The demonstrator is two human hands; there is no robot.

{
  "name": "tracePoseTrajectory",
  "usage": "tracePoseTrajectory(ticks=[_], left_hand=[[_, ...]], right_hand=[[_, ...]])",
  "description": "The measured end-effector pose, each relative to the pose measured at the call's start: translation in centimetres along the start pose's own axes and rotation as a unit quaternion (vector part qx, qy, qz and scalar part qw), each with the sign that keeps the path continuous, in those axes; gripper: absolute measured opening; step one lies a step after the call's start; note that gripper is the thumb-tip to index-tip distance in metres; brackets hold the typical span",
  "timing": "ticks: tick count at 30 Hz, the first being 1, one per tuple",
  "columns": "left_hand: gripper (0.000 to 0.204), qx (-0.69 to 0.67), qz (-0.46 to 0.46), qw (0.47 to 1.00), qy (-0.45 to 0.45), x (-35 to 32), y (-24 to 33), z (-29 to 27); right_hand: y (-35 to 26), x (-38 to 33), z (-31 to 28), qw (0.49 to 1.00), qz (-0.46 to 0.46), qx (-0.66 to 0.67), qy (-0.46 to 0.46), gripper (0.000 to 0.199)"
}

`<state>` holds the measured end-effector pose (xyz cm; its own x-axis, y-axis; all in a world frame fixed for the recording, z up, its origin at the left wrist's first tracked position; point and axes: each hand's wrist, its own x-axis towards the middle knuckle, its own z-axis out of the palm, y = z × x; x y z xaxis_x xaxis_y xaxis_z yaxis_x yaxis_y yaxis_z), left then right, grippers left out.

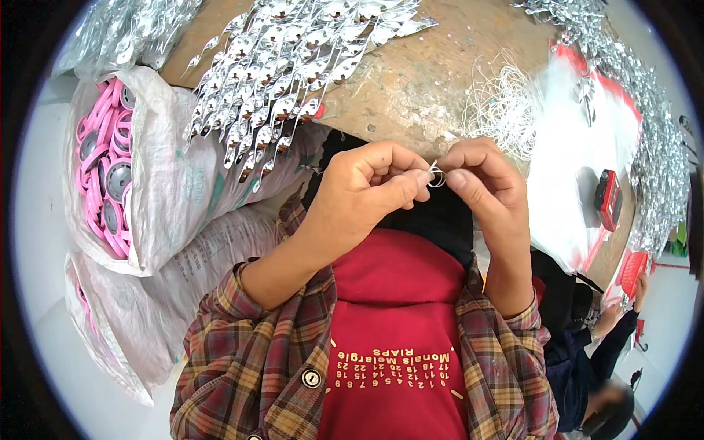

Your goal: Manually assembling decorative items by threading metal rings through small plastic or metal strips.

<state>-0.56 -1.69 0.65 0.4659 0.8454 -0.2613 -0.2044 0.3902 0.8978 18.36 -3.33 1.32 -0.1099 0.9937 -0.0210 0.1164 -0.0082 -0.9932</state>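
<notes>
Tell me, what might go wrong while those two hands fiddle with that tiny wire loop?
1. The small wire loop is pinched only by fingertips of the left hand and right hand, so it might slip and drop into the lap.
2. The wire's thin end could prick a finger.
3. The tangle of loose wire on the table may snag a sleeve.

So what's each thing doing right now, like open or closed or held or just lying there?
Left hand: closed, pinching the wire loop.
Right hand: closed, pinching the same loop.
Wire loop: small, held between both hands.
Silver spiral ornaments: heaped on the table, untouched.
Thin wire bundle: loose and tangled on the table.
White sack: open, full of pink round parts.
</notes>
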Motion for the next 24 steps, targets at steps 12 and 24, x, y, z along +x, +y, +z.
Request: tracePoseTrajectory(ticks=[12, 24], left_hand=[[0.020, -0.044, -0.040, 0.998, -0.016, 0.1, -0.1, -0.3], [0.017, 0.023, 0.030, 0.999, 0.005, -0.1, -0.8, -0.2]], right_hand=[[0.0, 0.0, 0.1, 0.995, -0.063, -0.079, -0.012, 0.004], [-1.3, 0.1, 1.1, 0.869, -0.241, -0.431, 0.017, 0.014]])
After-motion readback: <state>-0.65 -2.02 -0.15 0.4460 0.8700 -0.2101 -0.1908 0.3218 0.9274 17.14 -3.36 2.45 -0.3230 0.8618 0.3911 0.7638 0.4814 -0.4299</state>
